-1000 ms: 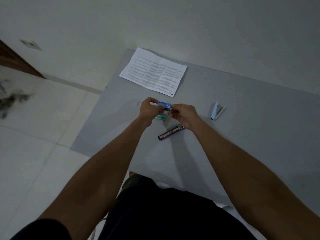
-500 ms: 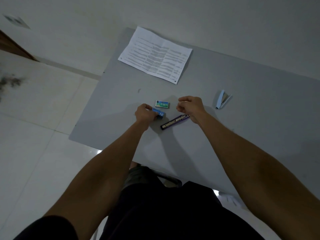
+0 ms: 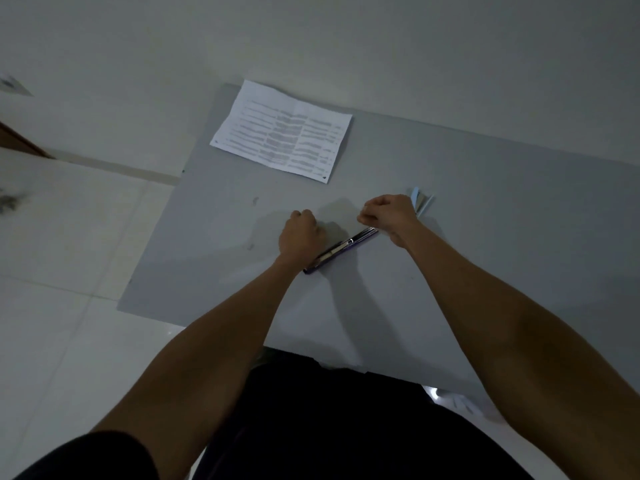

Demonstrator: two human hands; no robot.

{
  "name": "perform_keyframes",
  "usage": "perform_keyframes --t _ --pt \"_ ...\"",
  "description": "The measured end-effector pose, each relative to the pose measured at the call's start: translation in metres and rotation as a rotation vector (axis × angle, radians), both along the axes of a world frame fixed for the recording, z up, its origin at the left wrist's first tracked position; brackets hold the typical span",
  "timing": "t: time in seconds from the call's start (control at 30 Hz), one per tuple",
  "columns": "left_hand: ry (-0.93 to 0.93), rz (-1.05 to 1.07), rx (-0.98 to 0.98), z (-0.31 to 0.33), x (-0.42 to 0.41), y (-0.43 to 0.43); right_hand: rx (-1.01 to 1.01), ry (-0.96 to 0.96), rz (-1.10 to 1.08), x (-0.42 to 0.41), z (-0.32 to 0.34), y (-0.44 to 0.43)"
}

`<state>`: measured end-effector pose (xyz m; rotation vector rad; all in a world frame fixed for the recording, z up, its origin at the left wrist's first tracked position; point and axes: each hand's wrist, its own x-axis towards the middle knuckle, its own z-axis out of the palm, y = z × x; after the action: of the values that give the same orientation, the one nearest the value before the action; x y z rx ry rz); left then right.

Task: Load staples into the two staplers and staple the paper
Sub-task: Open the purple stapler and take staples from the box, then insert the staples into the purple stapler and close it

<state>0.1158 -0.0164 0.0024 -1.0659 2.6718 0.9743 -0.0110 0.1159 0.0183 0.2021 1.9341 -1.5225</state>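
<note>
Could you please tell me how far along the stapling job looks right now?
Nothing looks finished yet. In hand: the dark stapler lies opened flat, the right hand curled over its far end and the left hand curled beside it; whether they hold anything is hidden. Left: the light blue stapler beyond the right hand, and the paper, lying flat and untouched.

Both forearms reach forward; left hand curls like a fist, right hand just beside it, fingertips pinched together.
</note>
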Motion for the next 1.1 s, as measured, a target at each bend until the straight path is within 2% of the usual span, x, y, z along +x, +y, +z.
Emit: perform_keyframes --t 0.13,0.2,0.37,0.5,0.63,0.87,1.1 --pt "-0.125 -0.388 -0.059 -0.005 -0.012 0.023 0.027 0.0 0.011 -0.006 0.005 0.013" --pt "-0.169 -0.48 -0.129 -0.01 -0.013 0.027 0.029 0.001 0.012 -0.01 0.005 0.02" --pt "-0.123 -0.515 -0.144 -0.016 -0.018 0.024 0.003 -0.03 -0.025 -0.02 0.004 0.037" --pt "-0.021 -0.505 -0.109 -0.01 -0.026 0.02 -0.04 -0.017 0.051 -0.021 0.009 0.04" --pt "0.097 -0.506 -0.103 0.006 -0.04 0.009 -0.02 0.17 0.156 -0.022 0.019 0.045" --pt "0.173 -0.565 -0.093 0.034 -0.063 -0.007 0.204 0.61 0.289 -0.035 0.024 0.047" --pt "0.202 -0.592 -0.062 0.052 -0.074 -0.017 0.211 0.681 0.32 -0.038 0.025 0.041"
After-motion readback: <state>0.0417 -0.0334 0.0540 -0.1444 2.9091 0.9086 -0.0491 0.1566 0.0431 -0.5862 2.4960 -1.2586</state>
